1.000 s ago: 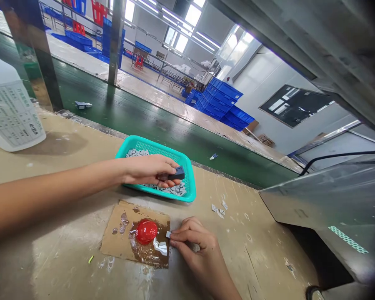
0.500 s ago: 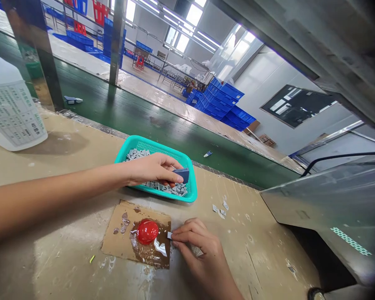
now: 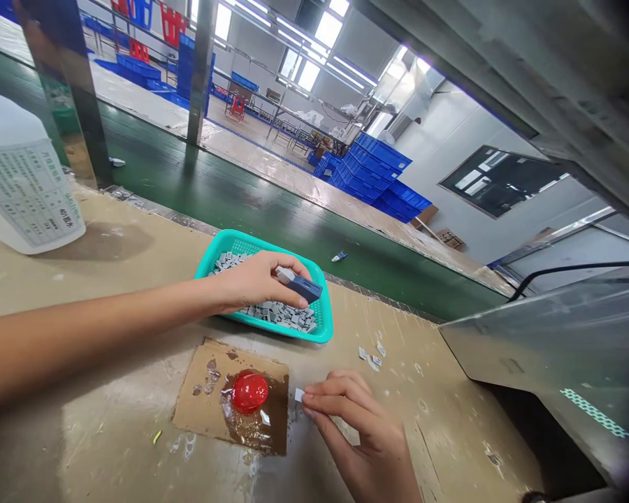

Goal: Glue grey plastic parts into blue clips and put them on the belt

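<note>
— Moved since the earlier frame: right hand (image 3: 365, 423), shifted rightward from brown, wet-stained cardboard sheet (image 3: 193, 395); dark-blue block with light-grey end (image 3: 302, 286), turned to show that end.
— Contents of hands?
— Right: small flat pale-grey piece (image 3: 298, 395), pinched between thumb and fingertips, just right of cardboard. Left hand (image 3: 256, 281): dark-blue block, gripped between thumb and fingers, above turquoise perforated plastic basket (image 3: 322, 334) with many small grey pieces (image 3: 288, 316) inside.
— Remaining items?
— On cardboard: glossy red rounded object (image 3: 250, 391). On beige table (image 3: 110, 419), right of basket: loose small pale pieces (image 3: 363, 353). Behind basket: green belt (image 3: 272, 213), carrying blue-and-white part (image 3: 339, 257).
</note>
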The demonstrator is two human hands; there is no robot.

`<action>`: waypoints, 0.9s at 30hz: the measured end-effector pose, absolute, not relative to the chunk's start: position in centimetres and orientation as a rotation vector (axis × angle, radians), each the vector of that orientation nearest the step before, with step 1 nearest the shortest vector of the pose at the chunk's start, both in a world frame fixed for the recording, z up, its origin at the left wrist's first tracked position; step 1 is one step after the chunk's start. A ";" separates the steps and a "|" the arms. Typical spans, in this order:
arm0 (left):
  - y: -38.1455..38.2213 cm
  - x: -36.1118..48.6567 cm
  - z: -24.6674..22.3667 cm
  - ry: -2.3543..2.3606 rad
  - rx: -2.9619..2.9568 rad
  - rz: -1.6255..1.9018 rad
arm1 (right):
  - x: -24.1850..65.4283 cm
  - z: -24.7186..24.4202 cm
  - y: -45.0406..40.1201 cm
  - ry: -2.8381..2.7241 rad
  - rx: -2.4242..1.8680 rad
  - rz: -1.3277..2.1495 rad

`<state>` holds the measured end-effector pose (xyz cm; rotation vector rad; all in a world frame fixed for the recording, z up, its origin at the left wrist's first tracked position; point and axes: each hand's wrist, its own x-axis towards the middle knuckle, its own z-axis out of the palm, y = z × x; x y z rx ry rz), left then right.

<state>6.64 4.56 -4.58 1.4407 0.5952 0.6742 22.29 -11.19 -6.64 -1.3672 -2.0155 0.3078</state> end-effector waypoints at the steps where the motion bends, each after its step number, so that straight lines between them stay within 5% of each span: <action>1: 4.6 6.7 -4.7 0.600 1.458 0.678 | 22.2 -6.6 -11.2 -2.022 -1.357 0.313; 27: 3.6 6.7 -4.8 0.476 1.820 0.542 | 23.0 -3.5 -5.8 -1.483 -1.348 0.541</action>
